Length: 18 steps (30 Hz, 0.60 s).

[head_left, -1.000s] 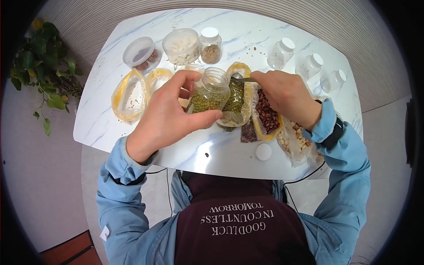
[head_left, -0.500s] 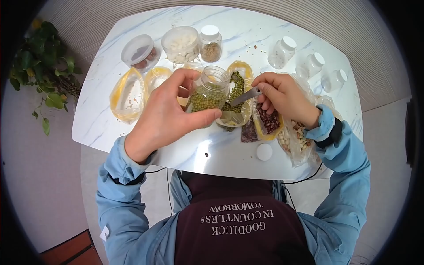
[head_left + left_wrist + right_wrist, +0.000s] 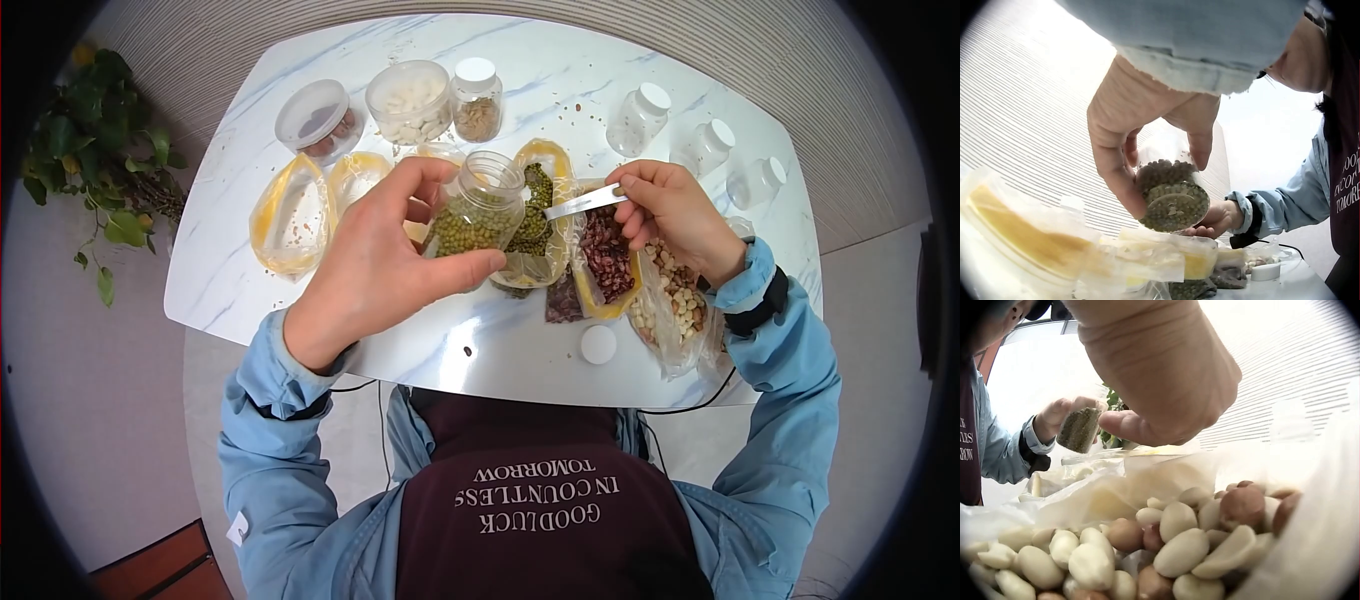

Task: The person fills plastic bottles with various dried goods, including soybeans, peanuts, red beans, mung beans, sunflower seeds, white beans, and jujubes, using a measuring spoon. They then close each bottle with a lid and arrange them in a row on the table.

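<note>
My left hand grips a clear open jar partly filled with green mung beans, tilted over the bags. In the left wrist view the jar's base faces the camera, fingers on one side and thumb on the other. My right hand pinches the end of a metal spoon between thumb and fingers. The spoon's far end reaches the mung beans in a yellow-edged plastic bag beside the jar; its bowl is hidden. In the right wrist view my right hand hides the spoon.
Bags of dark red beans and peanuts lie to the right, a white lid in front. Yellow-edged bags sit left. Behind stand two round tubs, a filled jar and, at right, several lidded clear jars.
My right hand has moved right, away from the jar, turning so its fingers show. The spoon has gone from beside the jar's mouth down to the mung beans. The left hand has barely moved.
</note>
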Motion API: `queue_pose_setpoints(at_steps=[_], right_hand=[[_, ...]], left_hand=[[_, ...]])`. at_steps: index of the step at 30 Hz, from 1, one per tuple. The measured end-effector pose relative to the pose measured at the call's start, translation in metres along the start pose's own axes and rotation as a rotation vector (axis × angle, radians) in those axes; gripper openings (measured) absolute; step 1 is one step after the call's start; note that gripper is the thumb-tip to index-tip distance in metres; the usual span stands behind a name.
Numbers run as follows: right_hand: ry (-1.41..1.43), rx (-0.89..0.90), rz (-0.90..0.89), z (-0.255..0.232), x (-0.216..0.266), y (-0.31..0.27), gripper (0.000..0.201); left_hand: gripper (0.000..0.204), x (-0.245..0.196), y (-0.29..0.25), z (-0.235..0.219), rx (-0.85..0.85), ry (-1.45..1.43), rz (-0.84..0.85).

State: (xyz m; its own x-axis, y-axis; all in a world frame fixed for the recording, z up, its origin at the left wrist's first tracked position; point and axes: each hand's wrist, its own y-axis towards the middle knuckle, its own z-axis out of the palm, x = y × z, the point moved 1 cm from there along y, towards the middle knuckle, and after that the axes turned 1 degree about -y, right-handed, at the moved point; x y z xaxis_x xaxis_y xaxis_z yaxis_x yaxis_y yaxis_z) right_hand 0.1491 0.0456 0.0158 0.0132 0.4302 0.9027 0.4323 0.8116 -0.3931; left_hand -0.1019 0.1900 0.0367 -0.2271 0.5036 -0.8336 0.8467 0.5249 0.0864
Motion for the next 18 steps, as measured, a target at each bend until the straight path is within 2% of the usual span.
queue_pose_setpoints(at_steps=[7, 12, 18], right_hand=[[0.085, -0.033, -0.106, -0.02, 0.002, -0.008, 0.021], [0.097, -0.063, -0.205, -0.026, 0.021, -0.019, 0.022], [0.063, -0.054, -0.339, -0.028, 0.045, -0.032, 0.023]], left_hand=[[0.061, 0.0, -0.001, 0.001, 0.011, 0.054, 0.002], [0.07, -0.003, -0.001, 0.005, 0.005, 0.013, -0.025], [0.071, -0.004, 0.0, 0.008, 0.02, 0.087, -0.013]])
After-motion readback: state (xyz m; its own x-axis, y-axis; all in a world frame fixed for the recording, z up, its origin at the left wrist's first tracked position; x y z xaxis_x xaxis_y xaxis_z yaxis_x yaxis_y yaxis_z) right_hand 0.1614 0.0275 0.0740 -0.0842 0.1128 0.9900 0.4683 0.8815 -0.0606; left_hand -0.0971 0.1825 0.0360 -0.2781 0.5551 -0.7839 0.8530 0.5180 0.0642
